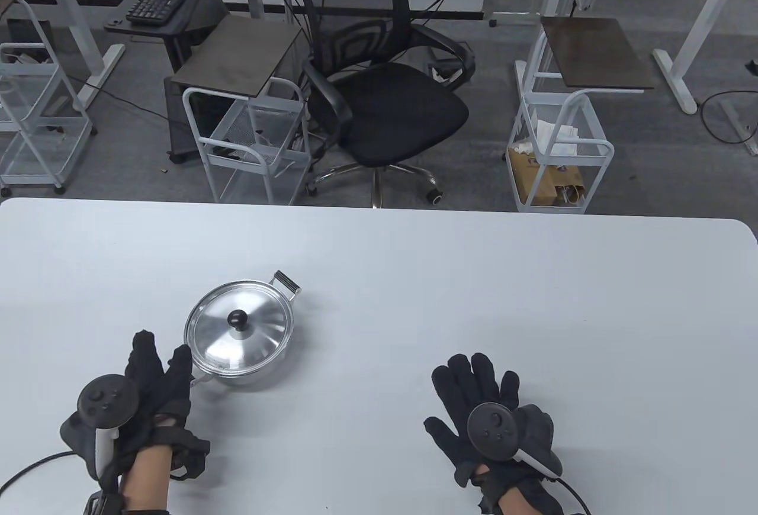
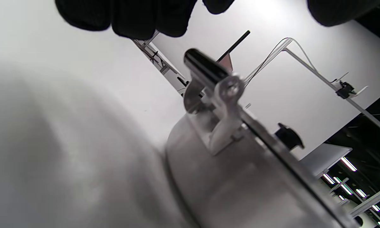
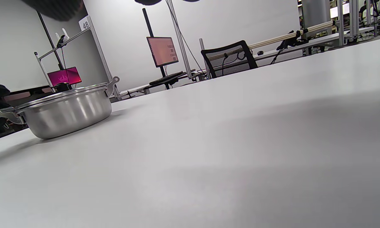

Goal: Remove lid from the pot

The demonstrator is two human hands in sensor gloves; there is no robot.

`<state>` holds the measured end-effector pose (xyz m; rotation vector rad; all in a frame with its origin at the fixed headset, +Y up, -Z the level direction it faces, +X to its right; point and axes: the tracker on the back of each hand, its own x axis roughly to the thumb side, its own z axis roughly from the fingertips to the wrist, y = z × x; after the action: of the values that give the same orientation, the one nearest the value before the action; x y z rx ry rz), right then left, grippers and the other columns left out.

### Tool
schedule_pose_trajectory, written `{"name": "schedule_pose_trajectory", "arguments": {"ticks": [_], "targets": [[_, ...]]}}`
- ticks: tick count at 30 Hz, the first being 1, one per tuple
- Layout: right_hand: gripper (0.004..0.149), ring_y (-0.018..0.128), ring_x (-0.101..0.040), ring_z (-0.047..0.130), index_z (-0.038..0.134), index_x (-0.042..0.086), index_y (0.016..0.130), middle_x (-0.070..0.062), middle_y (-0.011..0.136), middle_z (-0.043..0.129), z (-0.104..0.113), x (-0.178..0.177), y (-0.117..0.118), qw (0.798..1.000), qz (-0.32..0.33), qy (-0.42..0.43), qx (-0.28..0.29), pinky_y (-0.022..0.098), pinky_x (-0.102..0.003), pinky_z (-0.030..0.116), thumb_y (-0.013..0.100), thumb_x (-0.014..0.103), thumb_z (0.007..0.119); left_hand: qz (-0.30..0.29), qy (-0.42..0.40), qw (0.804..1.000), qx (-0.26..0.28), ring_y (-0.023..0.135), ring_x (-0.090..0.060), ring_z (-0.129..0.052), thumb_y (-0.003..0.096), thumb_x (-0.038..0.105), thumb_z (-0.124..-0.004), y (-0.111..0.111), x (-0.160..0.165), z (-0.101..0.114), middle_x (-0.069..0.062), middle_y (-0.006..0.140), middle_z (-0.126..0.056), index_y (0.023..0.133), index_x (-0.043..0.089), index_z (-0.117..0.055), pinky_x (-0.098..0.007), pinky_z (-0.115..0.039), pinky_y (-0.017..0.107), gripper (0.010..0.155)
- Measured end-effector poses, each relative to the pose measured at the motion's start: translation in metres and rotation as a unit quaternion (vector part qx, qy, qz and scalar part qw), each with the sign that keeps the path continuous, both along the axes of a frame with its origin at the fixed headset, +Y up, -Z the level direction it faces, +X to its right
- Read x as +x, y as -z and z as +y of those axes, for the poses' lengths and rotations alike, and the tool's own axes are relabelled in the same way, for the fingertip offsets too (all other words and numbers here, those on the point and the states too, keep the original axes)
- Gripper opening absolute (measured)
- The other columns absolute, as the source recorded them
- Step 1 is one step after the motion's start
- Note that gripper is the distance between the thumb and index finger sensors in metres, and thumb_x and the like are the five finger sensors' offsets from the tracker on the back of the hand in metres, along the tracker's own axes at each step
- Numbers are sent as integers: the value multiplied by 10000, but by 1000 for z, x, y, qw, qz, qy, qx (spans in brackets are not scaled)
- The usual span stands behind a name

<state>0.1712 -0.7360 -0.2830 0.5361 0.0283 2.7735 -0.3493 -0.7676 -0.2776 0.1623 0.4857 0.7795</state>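
A steel pot (image 1: 249,376) with its lid (image 1: 260,337) on stands on the white table (image 1: 450,278), left of centre. The lid has a black knob (image 1: 238,319). My left hand (image 1: 163,358) is open, fingers stretched out beside the pot's near-left handle. In the left wrist view that handle (image 2: 209,74) sits just below my fingers (image 2: 129,19), apart from them, and the knob (image 2: 288,136) shows behind. My right hand (image 1: 474,376) lies open and empty on the table, well right of the pot. The right wrist view shows the pot (image 3: 66,110) at the left.
The pot's far handle (image 1: 287,283) points toward the back right. Beyond the table's far edge stand a black office chair (image 1: 379,89) and white wire carts (image 1: 254,136).
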Motion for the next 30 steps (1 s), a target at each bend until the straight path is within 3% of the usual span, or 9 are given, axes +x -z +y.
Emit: {"name": "schedule_pose_trajectory", "arguments": {"ticks": [3, 7, 13, 19, 24, 30], "targets": [[731, 1094, -457, 74, 264, 296, 1107, -59, 1195, 158, 0, 1, 0, 1000, -1, 3, -1, 685, -739, 86, 529, 602, 590, 14, 8, 1000, -26, 874, -371, -833, 520, 718, -688, 4, 3, -8, -81, 1089, -772, 1139, 247, -425, -525, -756, 550, 820], [730, 1097, -455, 78, 264, 296, 1107, -61, 1195, 163, 0, 2, 0, 1000, -2, 10, -5, 687, -739, 92, 529, 601, 590, 28, 8, 999, -43, 615, -289, -976, 529, 631, -736, 7, 5, -13, 17, 819, -993, 1086, 181, -530, -443, -831, 382, 745], [730, 1097, -459, 88, 263, 293, 1107, -65, 1196, 172, 0, 3, 1, 1000, -2, 14, -11, 691, -740, 103, 530, 599, 590, 37, -30, 997, -58, 340, -204, -1019, 531, 578, -768, 11, 5, -19, 166, 565, -1047, 1007, 132, -646, -370, -845, 197, 663], [730, 1098, -461, 94, 260, 294, 1106, -67, 1196, 176, 0, 3, 1, 1000, -2, 17, -14, 694, -740, 114, 530, 598, 590, 41, -143, 987, -56, 257, -170, -1018, 552, 520, -777, 13, 3, -29, 226, 532, -1007, 974, 115, -675, -349, -841, 139, 594], [731, 1098, -464, 96, 257, 292, 1105, -66, 1196, 180, 0, 3, 1, 1000, -3, 18, -17, 696, -740, 121, 531, 597, 589, 53, -227, 972, -39, 199, -173, -1019, 563, 447, -792, 13, 3, -34, 172, 627, -930, 938, 84, -713, -348, -837, 94, 528], [732, 1096, -464, 123, 252, 292, 1105, -67, 1196, 180, -1, 3, 1, 999, -3, 21, -24, 699, -741, 129, 531, 596, 589, 65, -236, 969, -25, 168, -180, -1018, 548, 417, -813, 14, 3, -35, 133, 598, -943, 901, 59, -748, -346, -840, 74, 507]]}}
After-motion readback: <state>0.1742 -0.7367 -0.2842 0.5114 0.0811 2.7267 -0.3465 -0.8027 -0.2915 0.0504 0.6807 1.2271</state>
